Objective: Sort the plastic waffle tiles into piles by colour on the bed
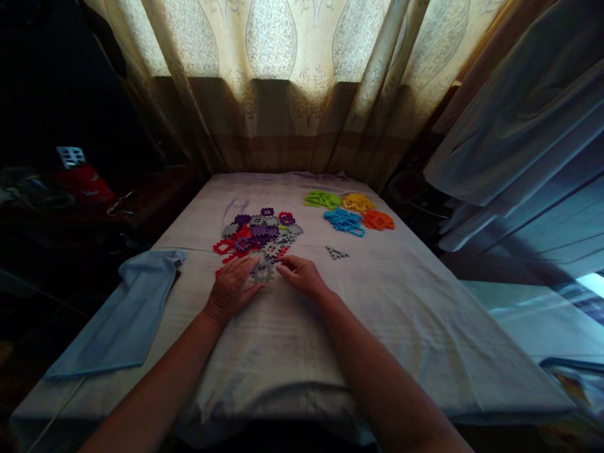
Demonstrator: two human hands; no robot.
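A mixed pile of purple, red and grey notched plastic pieces (264, 231) lies on the cloth-covered table (377, 302). At its near edge is a grey square piece with openings (264, 272), between my two hands. My left hand (232, 286) rests at that piece's left side, thumb and fingers apart, with the fingertips over the pile's edge. On the right, my right hand (302, 274) has its thumb and fingers close together near the piece's right edge; whatever is between them is too small to make out.
Sorted green (322, 199), yellow (357, 202), blue (343, 221) and orange pieces (378, 219) lie at the back right. A small grey triangular piece (336, 253) sits nearer. A blue cloth (120, 314) covers the table's left side. Curtains hang behind.
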